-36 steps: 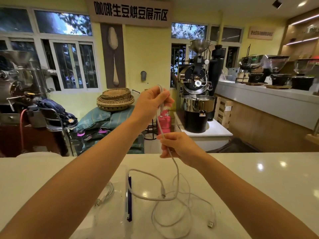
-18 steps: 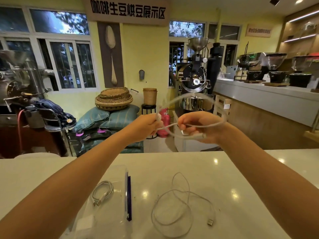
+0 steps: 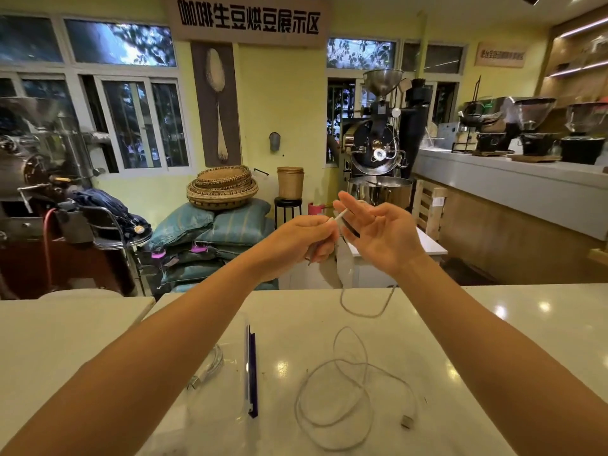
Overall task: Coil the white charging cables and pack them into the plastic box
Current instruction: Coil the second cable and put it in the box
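My left hand (image 3: 296, 238) pinches one end of a white charging cable (image 3: 362, 311) at chest height. My right hand (image 3: 381, 235) is beside it with the palm toward me and fingers spread. The cable runs across those fingers and behind the wrist, and its slack hangs in a loop just above the counter. A second white cable (image 3: 335, 390) lies loosely on the counter, its USB plug (image 3: 408, 421) at the right. The clear plastic box (image 3: 230, 399) stands at the lower left, under my left forearm, with a coiled cable (image 3: 210, 366) inside it.
A purple-blue latch strip (image 3: 252, 370) runs along the box's right edge. The white counter (image 3: 493, 324) ends at its far edge just below my hands. Beyond it are sacks, woven baskets (image 3: 222, 187) and a coffee roaster (image 3: 378, 149).
My right hand has opened from a fist around a loop to spread fingers. The held cable's slack has dropped into a hanging loop. A second earlier, both hands held that cable stretched out vertically.
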Demonstrator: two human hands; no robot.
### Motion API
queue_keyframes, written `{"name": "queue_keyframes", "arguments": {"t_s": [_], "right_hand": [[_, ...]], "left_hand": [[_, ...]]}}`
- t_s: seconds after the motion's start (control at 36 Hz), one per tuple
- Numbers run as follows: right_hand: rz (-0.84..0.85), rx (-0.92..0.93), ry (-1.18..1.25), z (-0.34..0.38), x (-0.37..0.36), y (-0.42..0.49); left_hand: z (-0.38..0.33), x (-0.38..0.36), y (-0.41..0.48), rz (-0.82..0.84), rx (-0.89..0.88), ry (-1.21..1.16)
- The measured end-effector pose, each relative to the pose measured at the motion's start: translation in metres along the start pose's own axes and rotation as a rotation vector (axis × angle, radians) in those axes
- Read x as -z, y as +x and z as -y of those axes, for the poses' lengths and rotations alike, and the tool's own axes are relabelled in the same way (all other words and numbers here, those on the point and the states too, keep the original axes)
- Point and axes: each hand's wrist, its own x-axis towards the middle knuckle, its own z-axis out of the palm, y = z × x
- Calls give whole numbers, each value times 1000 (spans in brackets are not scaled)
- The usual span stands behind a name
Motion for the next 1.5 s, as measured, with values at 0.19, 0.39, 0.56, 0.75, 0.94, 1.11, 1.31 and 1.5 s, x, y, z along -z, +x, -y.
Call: {"name": "queue_keyframes", "arguments": {"t_s": [0.19,0.39,0.56,0.75,0.94,1.11,1.31,1.5], "right_hand": [[9,-33,187,-20,-7,7],[-144,-165,189,-16,-15,8],[-317,-313,127,-18,-9,9],[-326,-162,-169,-34,-8,8],[-307,-132,-314,-45,-19,1],[-157,-115,-577,-58,-22,-9],[-16,-33,-824,-61,-29,-21],[126,-37,-566,-37,-19,-28]], "left_hand": [[0,-3,9,11,-16,-285],[4,-9,11,-10,-14,-368],[3,-14,8,46,-6,-274],[-1,-15,11,58,-15,-273],[-7,-11,16,-12,-42,-336],[-10,-3,23,-170,-70,-351],[3,11,23,-417,-103,-40],[21,35,15,-502,-24,108]]}}
